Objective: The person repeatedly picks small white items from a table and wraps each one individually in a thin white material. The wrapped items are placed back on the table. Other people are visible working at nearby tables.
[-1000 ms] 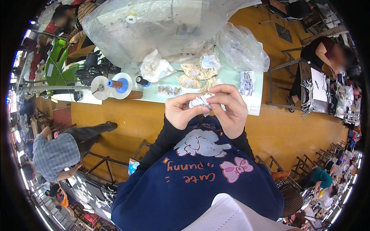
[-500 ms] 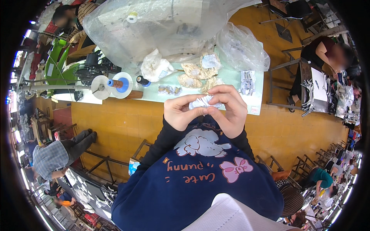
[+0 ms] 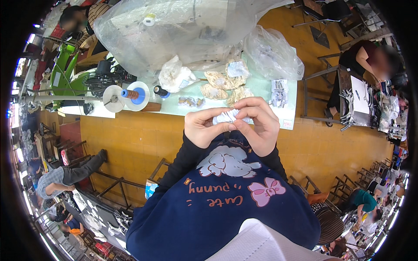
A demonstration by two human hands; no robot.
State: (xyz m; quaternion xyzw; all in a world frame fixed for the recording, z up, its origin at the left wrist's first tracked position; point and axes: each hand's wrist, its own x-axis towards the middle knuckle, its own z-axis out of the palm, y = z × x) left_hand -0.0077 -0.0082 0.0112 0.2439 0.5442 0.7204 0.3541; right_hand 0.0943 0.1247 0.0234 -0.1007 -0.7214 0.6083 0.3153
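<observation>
Over the last second very little had shifted at the desk (image 3: 261, 100). The left hand (image 3: 203, 128) and the right hand (image 3: 259, 126) had stayed pressed together in front of the person's chest, and the small white piece (image 3: 227, 116) remained pinched between the fingertips of both. The fingers had only worked a little closer around it, so the piece showed as a crumpled white edge peeping out above the thumbs. My guess was that the handwork on it was still in the middle, with nothing yet put down. Off to the left, a person in a checked shirt (image 3: 50, 189) had drawn a dark-trousered leg further back across the orange floor (image 3: 139, 139).

Both hands were closed narrowly on the piece, held up in the air just short of the desk's near edge and not touching it.

On the desk beyond the hands lay a cluster of beige pieces (image 3: 224, 85), and beside them a small clear packet (image 3: 190, 102). A knotted clear bag of white stuff (image 3: 174, 78) sat further back, with a very large clear bag (image 3: 174, 30) behind it and another one (image 3: 272, 54) to the right. A stack of small grey-white pieces (image 3: 278, 91) stood near the right end. On the left stood a white spool with blue thread (image 3: 130, 94) and a small black bottle (image 3: 160, 91).

Nothing stood between the hands and the desk; the beige pieces were the closest things in their path. Another person (image 3: 368, 58) sat at a separate desk well off to the right.
</observation>
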